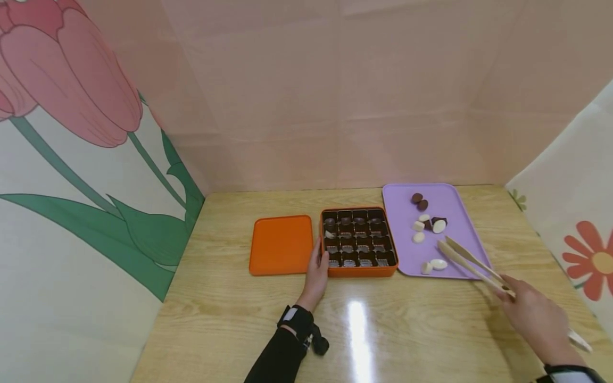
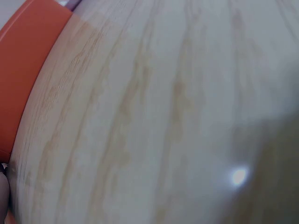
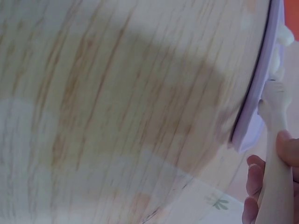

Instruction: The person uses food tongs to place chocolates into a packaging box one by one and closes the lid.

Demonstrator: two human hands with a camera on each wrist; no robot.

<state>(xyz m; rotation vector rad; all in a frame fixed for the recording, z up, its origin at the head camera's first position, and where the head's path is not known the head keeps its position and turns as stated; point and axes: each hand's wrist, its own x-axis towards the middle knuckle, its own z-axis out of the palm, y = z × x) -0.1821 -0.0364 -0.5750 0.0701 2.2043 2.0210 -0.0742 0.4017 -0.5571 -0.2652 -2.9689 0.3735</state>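
While your right hand (image 1: 536, 314) clamps curled fingers and thumb round the long, pale beige tongs (image 1: 471, 268), their slightly parted tips hover over the flat, lilac, rectangular tray (image 1: 462, 215), near its small, rounded white pieces (image 1: 438, 264) and two dark brown rounds (image 1: 417, 198). Your left hand (image 1: 315, 276) rests straight fingers against the left wall of the square orange box (image 1: 359, 272), just left of the tray. Its dark brown, compartmented insert (image 1: 362, 240) fills it. Further left, a flat orange lid (image 1: 281, 246) lies on the pale wood-grain table (image 1: 215, 319).
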